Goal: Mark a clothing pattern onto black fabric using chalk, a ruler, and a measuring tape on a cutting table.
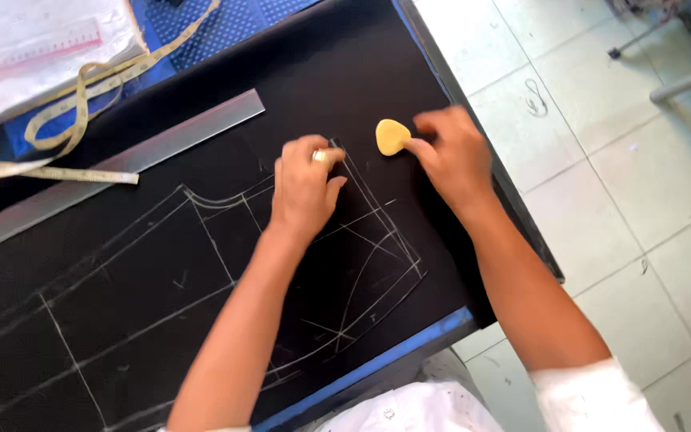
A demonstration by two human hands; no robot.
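- Your left hand (305, 186) lies knuckles-up on the black cloth (153, 264), fingers curled loosely and gripping nothing; by my reading it pins the fabric flat beside the chalked lines (361, 240) so they stay true.
- Left of that hand, the long metal ruler (121, 160) rests slantwise on the cloth, with a yellow tape measure (73, 104) looped over its far edge (both well apart from your fingers).
- Your right hand (449, 156) sits near the table's right edge, fingertips pinched on the yellow tailor's chalk (392, 136), which rests on the cloth just beyond the drawn corner.
- Both forearms reach forward from your body, the left straight, the right angled inward, wrists low against the fabric.
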